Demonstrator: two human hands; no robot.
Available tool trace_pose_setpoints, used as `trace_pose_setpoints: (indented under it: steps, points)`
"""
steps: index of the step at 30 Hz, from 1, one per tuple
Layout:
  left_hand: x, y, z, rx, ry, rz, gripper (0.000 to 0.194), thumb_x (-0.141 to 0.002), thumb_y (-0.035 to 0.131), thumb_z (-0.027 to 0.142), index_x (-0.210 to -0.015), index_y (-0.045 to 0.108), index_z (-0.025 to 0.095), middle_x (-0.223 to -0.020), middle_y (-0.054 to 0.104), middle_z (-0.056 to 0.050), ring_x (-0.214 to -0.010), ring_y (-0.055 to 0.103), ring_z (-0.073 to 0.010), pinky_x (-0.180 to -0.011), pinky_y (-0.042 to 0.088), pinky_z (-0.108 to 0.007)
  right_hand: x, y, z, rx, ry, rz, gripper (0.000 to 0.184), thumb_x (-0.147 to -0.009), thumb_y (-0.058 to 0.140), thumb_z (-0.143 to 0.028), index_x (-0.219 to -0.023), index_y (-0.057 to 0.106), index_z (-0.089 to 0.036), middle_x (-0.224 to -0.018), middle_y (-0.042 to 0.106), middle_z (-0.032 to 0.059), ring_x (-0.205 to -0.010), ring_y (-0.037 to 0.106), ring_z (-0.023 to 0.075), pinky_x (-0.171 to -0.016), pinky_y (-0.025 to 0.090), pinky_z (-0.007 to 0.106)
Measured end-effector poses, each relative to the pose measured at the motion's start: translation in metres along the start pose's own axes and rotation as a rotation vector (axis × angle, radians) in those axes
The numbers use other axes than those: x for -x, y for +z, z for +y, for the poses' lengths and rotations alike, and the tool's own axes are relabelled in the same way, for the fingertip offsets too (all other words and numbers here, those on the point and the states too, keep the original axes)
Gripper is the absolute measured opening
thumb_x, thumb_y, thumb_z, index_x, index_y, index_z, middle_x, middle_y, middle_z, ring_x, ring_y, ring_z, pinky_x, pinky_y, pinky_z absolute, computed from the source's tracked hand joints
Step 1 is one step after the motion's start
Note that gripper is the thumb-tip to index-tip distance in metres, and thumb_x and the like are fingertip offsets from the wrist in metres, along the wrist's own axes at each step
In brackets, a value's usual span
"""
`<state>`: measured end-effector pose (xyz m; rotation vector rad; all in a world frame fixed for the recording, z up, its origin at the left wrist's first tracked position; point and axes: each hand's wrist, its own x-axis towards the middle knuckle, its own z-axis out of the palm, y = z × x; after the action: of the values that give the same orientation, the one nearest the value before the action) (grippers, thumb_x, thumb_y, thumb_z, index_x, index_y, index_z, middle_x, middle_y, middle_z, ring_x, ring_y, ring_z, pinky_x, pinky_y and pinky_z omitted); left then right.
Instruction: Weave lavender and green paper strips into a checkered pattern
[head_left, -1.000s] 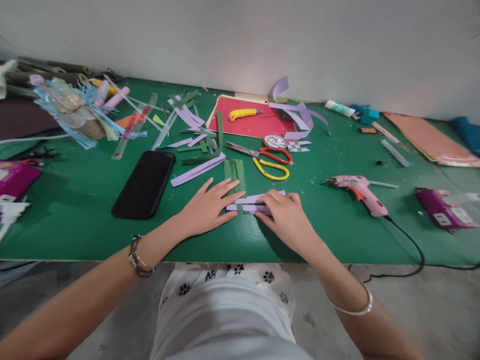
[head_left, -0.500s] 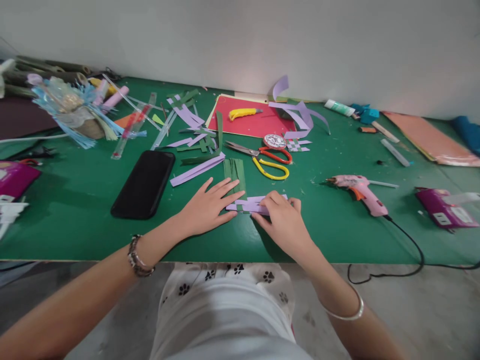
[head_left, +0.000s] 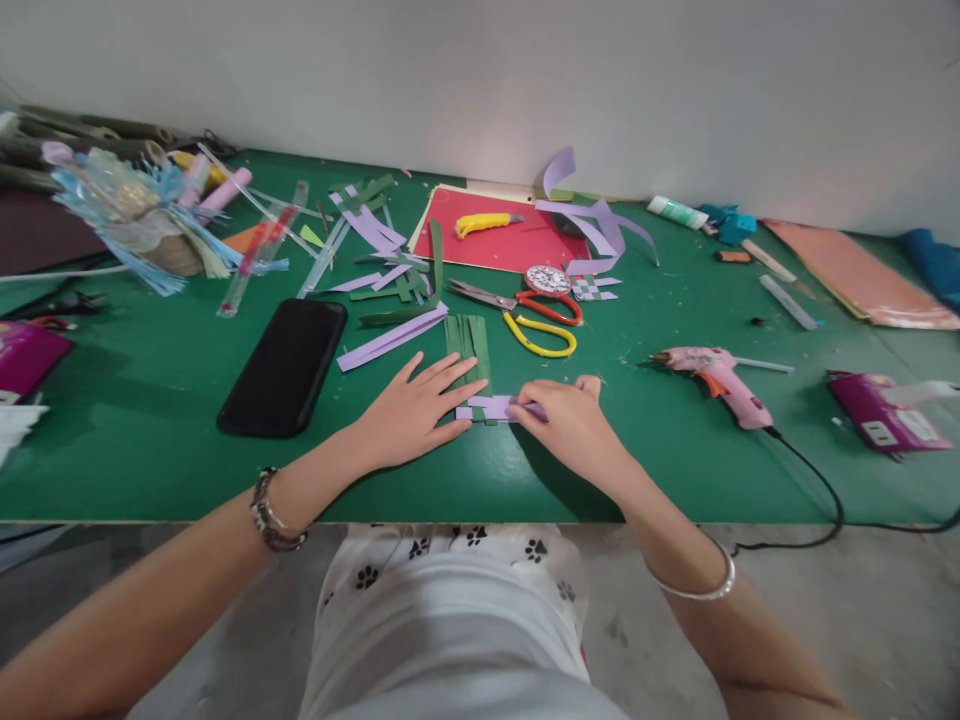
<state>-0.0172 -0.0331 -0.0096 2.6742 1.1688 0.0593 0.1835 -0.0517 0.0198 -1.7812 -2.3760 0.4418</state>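
Resting splayed on narrow green strips (head_left: pixel 472 345), left hand (head_left: pixel 412 415), right hand (head_left: pixel 568 425) pinching lilac paper (head_left: pixel 496 407)

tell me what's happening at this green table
A person's left hand rests, fingers spread, on some green strips. The right hand pinches purple strips that cross their near end; the far lengths lie uncrossed. Scissors lie open just beyond, and a pink glue gun lies to the right.
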Motion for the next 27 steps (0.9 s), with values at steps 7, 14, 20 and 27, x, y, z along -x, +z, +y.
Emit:
trace_pose_setpoints:
  steps: [7,14,20,27]
  points:
    - [-0.0008,-0.0006,-0.0005,0.028,0.004,-0.010,0.047,-0.091,0.034,0.044,-0.135,0.034,0.028,-0.146,0.027,-0.004,-0.134,0.021,-0.0239,-0.108,0.013,-0.051,-0.0020,-0.0021,0.0073,-0.013,-0.045,-0.034,0.017,-0.079,0.055,-0.023,-0.063,0.053,-0.017,-0.066,0.060,-0.0025,-0.065,0.052,0.0128,-0.072,0.016,0.033]
    - [0.0019,-0.0010,-0.0027,0.063,0.001,0.100,0.047,-0.089,0.037,0.044,-0.133,0.036,0.026,-0.142,0.032,-0.006,-0.130,0.029,-0.0250,-0.107,0.019,-0.047,-0.0006,-0.0036,0.0065,-0.040,-0.125,-0.032,0.018,-0.083,0.049,-0.027,-0.068,0.057,-0.019,-0.068,0.060,-0.0028,-0.067,0.053,0.0124,-0.080,0.017,0.036]
    - [0.0043,-0.0015,0.0009,0.089,-0.086,0.171,0.051,-0.083,0.047,0.049,-0.125,0.045,0.020,-0.126,0.047,-0.011,-0.110,0.045,-0.0282,-0.089,0.038,-0.042,0.0007,-0.0001,0.0095,0.102,-0.124,0.132,0.006,-0.080,0.054,-0.021,-0.080,0.060,-0.020,-0.084,0.063,0.0025,-0.084,0.055,0.0186,-0.081,0.023,0.035]
    - [0.0004,-0.0033,0.0008,0.098,0.011,0.168,0.030,-0.088,0.046,0.036,-0.114,0.057,0.026,-0.120,0.053,-0.006,-0.107,0.048,-0.0242,-0.087,0.033,-0.038,-0.0015,0.0009,0.0080,0.108,-0.106,0.041,0.009,-0.077,0.058,-0.019,-0.086,0.058,-0.019,-0.085,0.061,0.0031,-0.079,0.055,0.0174,-0.070,0.026,0.029]
